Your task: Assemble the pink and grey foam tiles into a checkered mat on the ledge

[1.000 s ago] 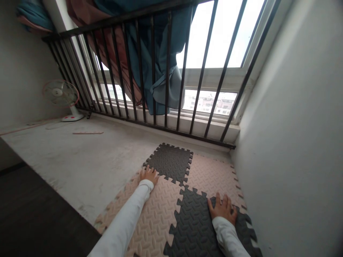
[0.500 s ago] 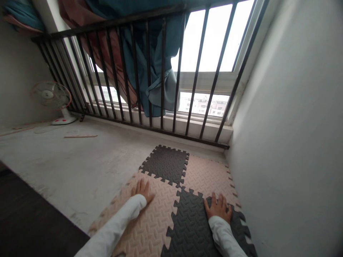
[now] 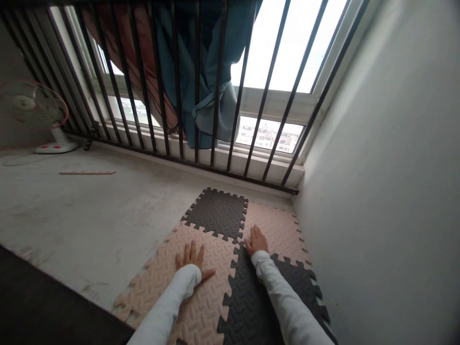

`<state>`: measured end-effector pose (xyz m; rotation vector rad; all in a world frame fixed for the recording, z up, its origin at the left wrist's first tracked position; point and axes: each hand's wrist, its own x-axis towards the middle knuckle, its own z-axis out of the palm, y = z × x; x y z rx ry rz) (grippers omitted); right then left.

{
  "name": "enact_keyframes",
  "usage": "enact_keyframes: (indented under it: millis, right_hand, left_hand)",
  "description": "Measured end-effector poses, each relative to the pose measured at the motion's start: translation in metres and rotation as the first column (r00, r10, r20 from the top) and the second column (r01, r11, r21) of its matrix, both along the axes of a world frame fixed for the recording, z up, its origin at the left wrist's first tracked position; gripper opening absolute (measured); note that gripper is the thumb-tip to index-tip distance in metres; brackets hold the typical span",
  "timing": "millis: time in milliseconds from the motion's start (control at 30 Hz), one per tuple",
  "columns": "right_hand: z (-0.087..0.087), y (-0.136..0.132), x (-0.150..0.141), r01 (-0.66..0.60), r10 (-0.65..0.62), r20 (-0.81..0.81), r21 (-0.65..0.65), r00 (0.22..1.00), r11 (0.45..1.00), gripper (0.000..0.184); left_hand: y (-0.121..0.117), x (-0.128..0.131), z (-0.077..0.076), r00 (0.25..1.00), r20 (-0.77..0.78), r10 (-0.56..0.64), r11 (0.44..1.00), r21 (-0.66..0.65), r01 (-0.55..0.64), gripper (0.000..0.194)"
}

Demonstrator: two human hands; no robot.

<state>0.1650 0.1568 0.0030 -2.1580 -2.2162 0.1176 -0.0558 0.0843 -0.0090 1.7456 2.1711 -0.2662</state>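
Note:
Foam puzzle mat tiles lie on the floor in a checker pattern. My left hand (image 3: 192, 258), fingers spread, rests flat on the near beige foam tile (image 3: 201, 306). My right hand (image 3: 257, 241) lies with its fingers stretched out over the seam between the near black foam tile (image 3: 244, 302) and the far beige foam tile (image 3: 276, 220). Its fingers reach onto the beige tile, and nothing shows in its grasp. Beyond my left hand sits the far black foam tile (image 3: 217, 213). The teeth of the tiles meet near my right fingertips.
A dark metal railing (image 3: 197, 167) runs in front of a window with a blue and pink curtain (image 3: 204, 96). To the right rises a white wall (image 3: 377, 191). At left on the concrete floor (image 3: 108, 215) are a fan (image 3: 55, 143) and a thin strip (image 3: 87, 173).
My right hand has moved left and forward, from the near black tile's far edge to the corner where the tiles meet. My left hand stays on the beige tile, its thumb spread wider. The view has tilted down.

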Motion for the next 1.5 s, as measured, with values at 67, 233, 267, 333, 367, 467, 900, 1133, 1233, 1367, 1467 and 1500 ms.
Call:
enact_keyframes:
  millis: [67,233,267,333,367,467,900,1133,1233,1367,1467,1500]
  right_hand:
    - [-0.003,0.015,-0.022,-0.09,0.09,-0.023,-0.018,0.996,0.996,0.059]
    - [-0.01,0.036,-0.047,-0.084,0.084,-0.012,-0.016,0.996,0.996,0.066]
    - [-0.009,0.04,-0.047,-0.08,0.08,-0.009,-0.005,0.997,0.997,0.066]
    - [-0.007,0.051,-0.046,-0.062,0.062,-0.01,0.016,0.998,0.998,0.062]
    - [-0.007,0.056,-0.045,-0.053,0.053,-0.012,0.02,0.999,0.998,0.061]
    - [-0.009,0.068,-0.047,-0.031,0.031,-0.011,0.0,0.999,1.0,0.063]
    - [-0.009,0.11,-0.066,0.145,-0.145,-0.001,0.036,0.989,0.989,0.073]
    - [-0.008,0.141,-0.048,0.154,-0.153,-0.024,0.034,0.988,0.987,0.062]
    - [-0.017,0.148,-0.039,0.137,-0.136,-0.035,0.012,0.99,0.99,0.066]
    - [-0.021,0.149,-0.042,0.123,-0.117,-0.088,0.073,0.989,0.99,0.071]
    - [-0.014,0.156,-0.05,0.152,-0.14,-0.148,0.076,0.979,0.985,0.07]
    - [-0.011,0.159,-0.052,0.168,-0.154,-0.17,0.071,0.973,0.983,0.068]
  left_hand:
    - [-0.001,0.001,0.003,1.0,0.002,0.002,1.0,-0.017,-0.002,0.088]
    - [-0.002,0.002,0.009,1.0,0.004,0.005,0.999,-0.045,-0.005,0.087]
    - [-0.001,0.002,0.009,1.0,0.003,0.007,0.999,-0.047,-0.007,0.088]
    - [0.0,0.001,0.006,1.0,-0.002,0.011,0.999,-0.049,-0.011,0.089]
    - [0.0,0.001,0.004,1.0,-0.004,0.011,0.999,-0.047,-0.011,0.089]
    - [0.001,0.001,-0.002,1.0,-0.003,0.007,1.0,-0.029,-0.007,0.089]
    - [0.001,0.002,0.003,1.0,-0.015,0.001,0.999,-0.042,-0.001,0.086]
    - [0.0,0.001,0.003,1.0,0.02,-0.009,0.999,-0.043,0.009,0.09]
    - [0.0,0.0,0.001,1.0,0.025,-0.011,1.0,-0.024,0.012,0.09]
    - [0.0,-0.002,-0.007,1.0,0.024,-0.018,1.0,-0.016,0.018,0.091]
    - [0.0,-0.004,-0.017,0.999,0.019,-0.032,0.999,0.031,0.032,0.092]
    - [0.0,-0.005,-0.02,0.999,0.016,-0.034,0.999,0.04,0.034,0.093]
